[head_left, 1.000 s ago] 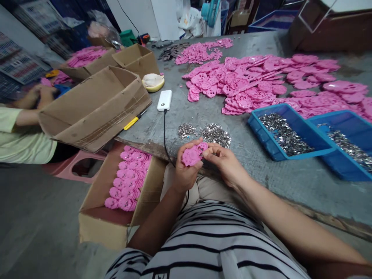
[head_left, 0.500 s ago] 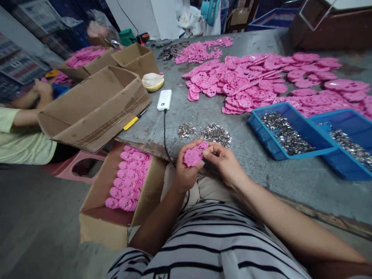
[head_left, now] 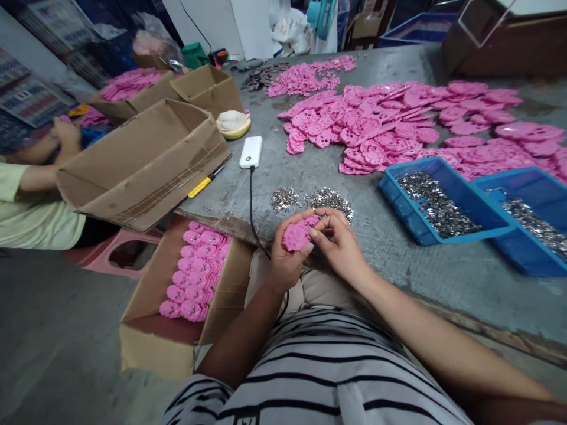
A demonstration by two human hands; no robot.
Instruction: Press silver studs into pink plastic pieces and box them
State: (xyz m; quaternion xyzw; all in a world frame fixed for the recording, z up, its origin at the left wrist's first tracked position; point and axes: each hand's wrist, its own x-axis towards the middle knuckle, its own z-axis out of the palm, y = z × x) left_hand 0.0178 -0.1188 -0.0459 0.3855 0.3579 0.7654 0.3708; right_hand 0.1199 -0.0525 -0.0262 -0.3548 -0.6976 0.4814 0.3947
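A pink flower-shaped plastic piece (head_left: 296,235) is held over the table's front edge. My left hand (head_left: 286,260) wraps round it from the left, thumb along its lower side. My right hand (head_left: 336,239) pinches its upper right edge between thumb and fingers; any small part under those fingertips is hidden. Just behind my hands lie two little heaps of shiny metal pieces, a smaller heap (head_left: 284,199) and a larger heap (head_left: 330,200) partly covered by my right hand. Beyond them spreads a big pile of similar pink pieces (head_left: 363,121).
Blue trays of metal parts (head_left: 443,239) stand to the right. An open carton (head_left: 153,348) of pink pieces in rows sits low on the left. A white power bank (head_left: 251,152) with a cable, a yellow cutter (head_left: 200,187) and a cardboard box (head_left: 177,171) lie left. Another person (head_left: 39,195) sits far left.
My right hand's fingers have curled further over the upper edge of the pink piece, which has tilted slightly. My left hand keeps its hold.
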